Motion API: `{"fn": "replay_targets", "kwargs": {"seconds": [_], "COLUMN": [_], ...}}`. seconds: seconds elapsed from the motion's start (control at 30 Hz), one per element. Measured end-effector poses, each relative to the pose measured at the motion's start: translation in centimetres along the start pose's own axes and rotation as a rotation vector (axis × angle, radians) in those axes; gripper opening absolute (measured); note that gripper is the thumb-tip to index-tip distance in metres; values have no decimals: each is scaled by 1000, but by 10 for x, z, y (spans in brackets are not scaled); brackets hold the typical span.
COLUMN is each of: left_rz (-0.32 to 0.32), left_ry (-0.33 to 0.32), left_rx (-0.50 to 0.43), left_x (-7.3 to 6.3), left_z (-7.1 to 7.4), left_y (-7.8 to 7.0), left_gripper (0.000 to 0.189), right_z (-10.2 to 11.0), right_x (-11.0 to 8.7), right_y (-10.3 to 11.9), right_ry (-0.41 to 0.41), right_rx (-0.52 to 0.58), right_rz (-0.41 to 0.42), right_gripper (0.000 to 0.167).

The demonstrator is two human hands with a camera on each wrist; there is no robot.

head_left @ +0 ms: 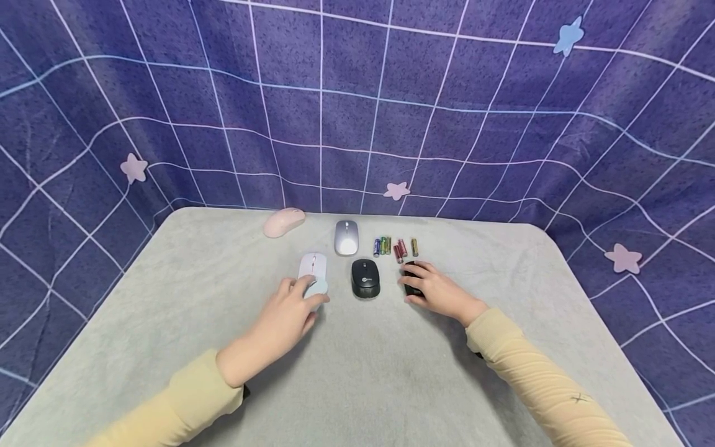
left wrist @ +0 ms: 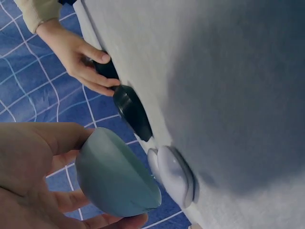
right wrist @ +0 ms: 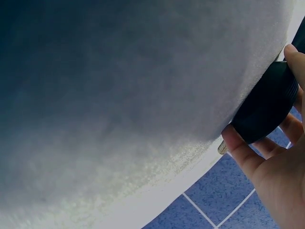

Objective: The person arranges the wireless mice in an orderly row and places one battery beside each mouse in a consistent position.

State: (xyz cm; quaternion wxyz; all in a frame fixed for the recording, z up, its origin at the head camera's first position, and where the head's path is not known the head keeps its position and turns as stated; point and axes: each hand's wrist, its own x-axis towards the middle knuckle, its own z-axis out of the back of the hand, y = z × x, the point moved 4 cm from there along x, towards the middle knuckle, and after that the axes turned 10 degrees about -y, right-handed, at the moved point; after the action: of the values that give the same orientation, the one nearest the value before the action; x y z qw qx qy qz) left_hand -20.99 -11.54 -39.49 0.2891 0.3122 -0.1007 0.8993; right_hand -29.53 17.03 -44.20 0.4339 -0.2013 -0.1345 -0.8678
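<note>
My left hand (head_left: 287, 307) grips a light blue computer mouse (left wrist: 114, 176), its fingers curled round the sides. In the head view that mouse sits just in front of a white mouse (head_left: 313, 265), and fingers cover part of it. My right hand (head_left: 438, 292) holds a black mouse (right wrist: 267, 102) between thumb and fingers, at the table surface on the right. Between the two hands lies a second black mouse (head_left: 365, 278) with a light logo. Behind it is a silver-grey mouse (head_left: 346, 238).
A pink mouse (head_left: 283, 222) lies near the table's back edge at left. Several small batteries, among them a blue battery (head_left: 377, 247), a red battery (head_left: 402, 247) and a gold battery (head_left: 414, 247), lie behind the right hand. A blue gridded curtain (head_left: 346, 124) hangs beyond the grey tabletop (head_left: 357, 385).
</note>
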Motion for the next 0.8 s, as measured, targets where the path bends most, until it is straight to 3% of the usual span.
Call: {"fn": "replay_targets", "kwargs": {"seconds": [0.3, 0.8], "left_rz": [-6, 77], "left_ry": [45, 150], "left_rx": [-23, 20], "left_x": [-15, -26], "left_z": [-4, -4], "left_y": [-5, -12], "left_gripper": [31, 29], "right_z": [-1, -1], "right_x": [0, 0], "right_y": [-1, -2], "right_ry": [1, 8], "right_rx": [8, 7], "right_rz": [-5, -3], "right_gripper": [39, 37]}}
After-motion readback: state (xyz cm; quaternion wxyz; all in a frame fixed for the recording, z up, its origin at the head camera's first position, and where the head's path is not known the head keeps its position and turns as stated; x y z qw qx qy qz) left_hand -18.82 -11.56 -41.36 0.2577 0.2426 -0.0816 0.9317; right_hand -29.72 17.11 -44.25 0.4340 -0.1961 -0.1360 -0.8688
